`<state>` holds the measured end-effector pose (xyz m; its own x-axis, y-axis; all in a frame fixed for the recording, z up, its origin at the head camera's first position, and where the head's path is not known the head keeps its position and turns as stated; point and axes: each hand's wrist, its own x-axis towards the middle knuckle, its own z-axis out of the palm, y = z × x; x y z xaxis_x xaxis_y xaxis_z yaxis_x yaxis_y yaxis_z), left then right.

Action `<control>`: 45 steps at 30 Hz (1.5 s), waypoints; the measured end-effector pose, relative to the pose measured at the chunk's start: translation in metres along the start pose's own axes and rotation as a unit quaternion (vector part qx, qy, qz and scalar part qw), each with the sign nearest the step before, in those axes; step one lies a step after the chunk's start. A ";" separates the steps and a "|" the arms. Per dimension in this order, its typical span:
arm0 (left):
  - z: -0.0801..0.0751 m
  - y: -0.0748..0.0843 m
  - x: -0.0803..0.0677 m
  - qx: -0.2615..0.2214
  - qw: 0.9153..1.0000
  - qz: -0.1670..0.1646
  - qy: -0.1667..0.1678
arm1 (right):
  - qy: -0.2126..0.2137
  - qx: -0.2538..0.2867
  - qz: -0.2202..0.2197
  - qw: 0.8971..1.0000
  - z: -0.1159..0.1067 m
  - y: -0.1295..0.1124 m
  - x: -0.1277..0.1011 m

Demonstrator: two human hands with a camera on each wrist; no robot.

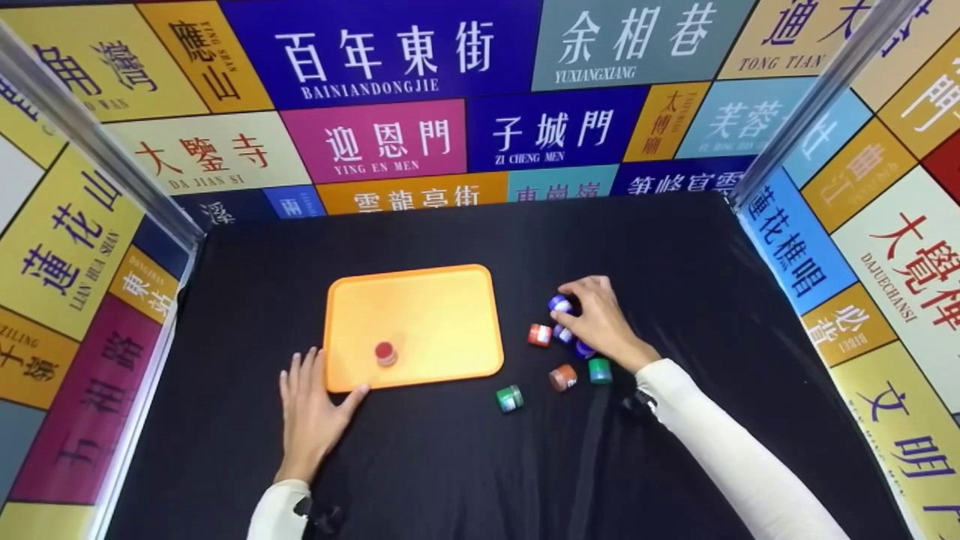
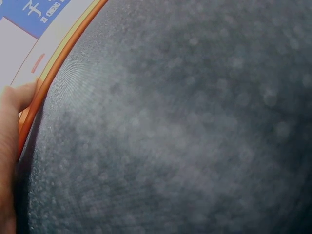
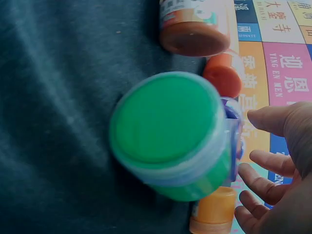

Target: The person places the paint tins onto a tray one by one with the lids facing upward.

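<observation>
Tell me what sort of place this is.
Probably a staged recording booth, not a home: a black cloth covers the table, printed panels of Chinese place names wall it in, and metal frame posts stand at the corners.

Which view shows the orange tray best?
The head view: the whole orange tray shows, a red-lidded jar on it, the left hand at its near corner. The left wrist view catches only its rim; the right wrist view shows none of it.
</observation>
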<state>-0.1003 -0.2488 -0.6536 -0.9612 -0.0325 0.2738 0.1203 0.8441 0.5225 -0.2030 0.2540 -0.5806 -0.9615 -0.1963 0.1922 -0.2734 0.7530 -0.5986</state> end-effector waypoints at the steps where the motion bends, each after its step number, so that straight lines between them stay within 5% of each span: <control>1: 0.000 0.000 0.000 -0.001 1.000 0.000 0.000 | -0.003 -0.001 0.002 1.000 0.001 0.001 0.000; 32: -0.002 -0.002 -0.004 0.002 1.000 0.007 0.006 | -0.065 -0.035 0.148 0.986 0.003 -0.002 0.008; 45: 0.001 0.000 0.000 0.006 1.000 0.009 0.009 | -0.051 -0.048 0.134 0.989 0.002 0.001 0.014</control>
<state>-0.1004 -0.2482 -0.6545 -0.9544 -0.0277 0.2973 0.1337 0.8508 0.5082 -0.2164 0.2506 -0.5804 -0.9981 -0.0405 -0.0454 -0.0095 0.8413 -0.5404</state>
